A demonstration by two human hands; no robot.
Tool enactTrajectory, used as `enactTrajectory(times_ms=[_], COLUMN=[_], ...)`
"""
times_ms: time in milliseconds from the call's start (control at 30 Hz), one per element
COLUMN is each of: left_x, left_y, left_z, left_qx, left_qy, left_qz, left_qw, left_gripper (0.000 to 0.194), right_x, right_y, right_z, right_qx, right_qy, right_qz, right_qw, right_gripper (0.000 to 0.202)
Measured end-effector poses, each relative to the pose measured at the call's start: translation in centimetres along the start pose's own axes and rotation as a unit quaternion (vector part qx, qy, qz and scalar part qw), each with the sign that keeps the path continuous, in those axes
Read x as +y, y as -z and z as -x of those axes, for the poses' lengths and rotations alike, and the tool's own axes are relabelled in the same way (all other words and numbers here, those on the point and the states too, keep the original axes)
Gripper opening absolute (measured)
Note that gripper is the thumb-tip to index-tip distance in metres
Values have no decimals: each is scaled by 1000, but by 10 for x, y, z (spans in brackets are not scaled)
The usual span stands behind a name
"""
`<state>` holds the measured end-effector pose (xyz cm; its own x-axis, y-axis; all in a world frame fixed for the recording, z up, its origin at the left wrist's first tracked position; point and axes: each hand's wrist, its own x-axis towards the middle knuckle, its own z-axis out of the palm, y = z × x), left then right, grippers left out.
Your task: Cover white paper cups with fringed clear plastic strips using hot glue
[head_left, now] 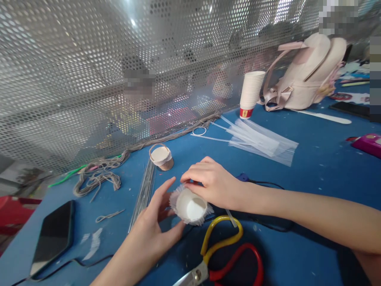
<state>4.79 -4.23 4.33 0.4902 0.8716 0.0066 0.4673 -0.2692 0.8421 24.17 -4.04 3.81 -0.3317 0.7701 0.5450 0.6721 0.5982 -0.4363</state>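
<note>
A white paper cup (193, 207) with a frill of thin translucent strips round its rim faces me, mouth up, between my hands. My left hand (153, 222) curves round its left side, thumb at the near edge and index finger raised. At the far right edge, the bent fingers of my right hand (210, 180) pinch the frilled rim; their tips are partly hidden. Just below the cup lie scissors (205, 266) with one yellow and one red handle. A small basket-like cup (162, 158) with a looped handle stands beyond my left hand.
Translucent strips (262, 141) fan out beside a stack of paper cups (251, 93). A pink backpack (306, 75) sits behind. Grey cord (98, 174), thin wires (144, 194) and a phone (53, 236) lie on the left. A perforated metal screen (89, 79) borders the blue table.
</note>
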Motion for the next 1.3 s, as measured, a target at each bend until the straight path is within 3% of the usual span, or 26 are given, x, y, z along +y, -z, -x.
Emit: enactTrajectory(times_ms=[233, 400, 600, 767, 933, 1067, 1300], left_x=[2, 3, 10, 25, 39, 40, 39], left_y=[1, 1, 18, 25, 21, 22, 21], left_z=[-1, 1, -3, -24, -45, -54, -61], left_qx=[3, 1, -12, 18, -58, -117, -134], left_qy=[-7, -6, 17, 15, 43, 33, 51], left_qz=[-10, -15, -27, -57, -91, -162, -197], left_qw=[1000, 1000, 999, 998, 993, 979, 970], left_gripper=[62, 63, 59, 41, 21, 16, 16], right_x=[3, 8, 14, 13, 15, 18, 15], right_y=[4, 8, 8, 9, 10, 7, 7], right_z=[-4, -9, -15, -16, -13, -12, -10], right_qx=[-17, -48, -83, -80, -61, -44, -60], right_qy=[35, 98, 141, 140, 135, 122, 38], right_qz=[-7, 15, 53, 71, 55, 34, -33], right_qw=[999, 994, 985, 984, 987, 991, 997], right_gripper=[8, 11, 15, 18, 16, 14, 14])
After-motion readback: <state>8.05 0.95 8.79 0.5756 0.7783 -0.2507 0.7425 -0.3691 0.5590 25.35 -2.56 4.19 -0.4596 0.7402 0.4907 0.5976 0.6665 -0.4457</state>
